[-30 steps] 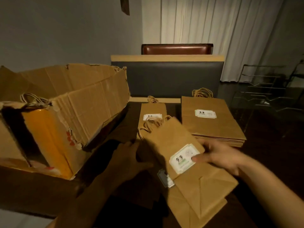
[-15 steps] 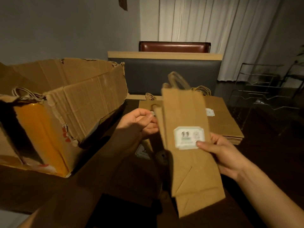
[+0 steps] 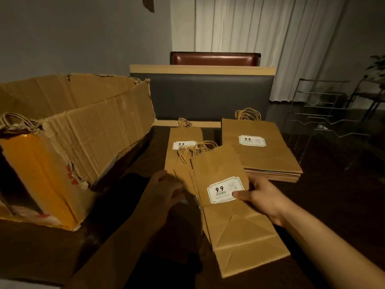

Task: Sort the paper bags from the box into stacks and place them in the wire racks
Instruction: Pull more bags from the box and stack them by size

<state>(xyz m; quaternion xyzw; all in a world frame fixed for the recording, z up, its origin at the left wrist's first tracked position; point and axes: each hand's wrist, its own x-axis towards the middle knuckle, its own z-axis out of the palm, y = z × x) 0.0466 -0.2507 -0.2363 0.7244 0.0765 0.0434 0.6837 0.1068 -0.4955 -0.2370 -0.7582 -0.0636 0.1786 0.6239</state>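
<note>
My right hand (image 3: pixel 263 198) pinches a narrow paper bag (image 3: pixel 233 207) at its label above the dark surface (image 3: pixel 333 205); my left hand (image 3: pixel 166 191), fingers curled, grips the bags beneath.

The right hand (image 3: pixel 262 197) pinches a fanned bundle of paper bags (image 3: pixel 235 217) at its label while the left hand (image 3: pixel 166 190) touches its left edge, between the cardboard box (image 3: pixel 87 130) and a flat bag stack (image 3: pixel 262 151).

Bare desk on the right, crowded left.
The torn box (image 3: pixel 83 142) walls the left; two bag stacks (image 3: pixel 262 151) fill the middle; bare desk (image 3: pixel 333 195) leads toward the wire racks (image 3: pixel 325 122).
</note>
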